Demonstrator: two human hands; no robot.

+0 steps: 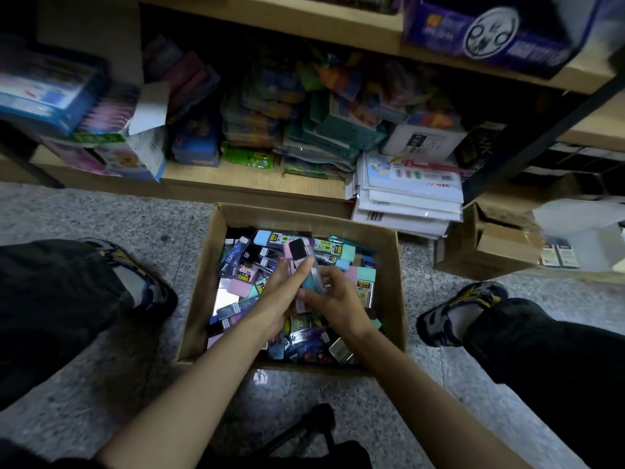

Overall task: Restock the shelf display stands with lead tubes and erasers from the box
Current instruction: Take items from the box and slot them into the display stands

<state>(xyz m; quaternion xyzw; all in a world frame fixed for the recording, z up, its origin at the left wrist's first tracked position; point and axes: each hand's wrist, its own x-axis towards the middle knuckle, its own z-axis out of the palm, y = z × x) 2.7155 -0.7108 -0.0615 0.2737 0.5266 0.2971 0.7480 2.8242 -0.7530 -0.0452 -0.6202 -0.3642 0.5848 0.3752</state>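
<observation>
A cardboard box point(396, 265) is seen on the speckled floor point(101, 211) in the lower middle of the frame, its flaps open and its inside filled with a loose heap of lead tubes and erasers point(366, 274) in pink, mint, blue and black wrappers. Above the middle of this heap a small bundle of lead tubes point(299, 253) is held up, one tube with a black cap at its upper end and a clear tube beside it. The bundle is held from the left of the frame by the left hand point(277, 299), whose grip is clamped on it with the fingers stretched along the tubes. The lower end of the same bundle is met by the right hand point(338, 302), whose grip is closed round the clear tube, fingers curled and thumb pressed in from below. Both forearms are stretched in from the bottom edge of the frame.

Behind the box, across the upper half of the frame, a wooden shelf point(236, 174) is crowded with coloured stationery packs, somewhat blurred. A stack of white packets point(406, 204) is laid at its front edge, right of centre. A second carton point(490, 252) is set on the floor at the right. A purple box point(490, 28) is placed on the higher shelf board at the upper right. Patterned shoes point(453, 316) and dark trouser legs are seen on either side of the box.
</observation>
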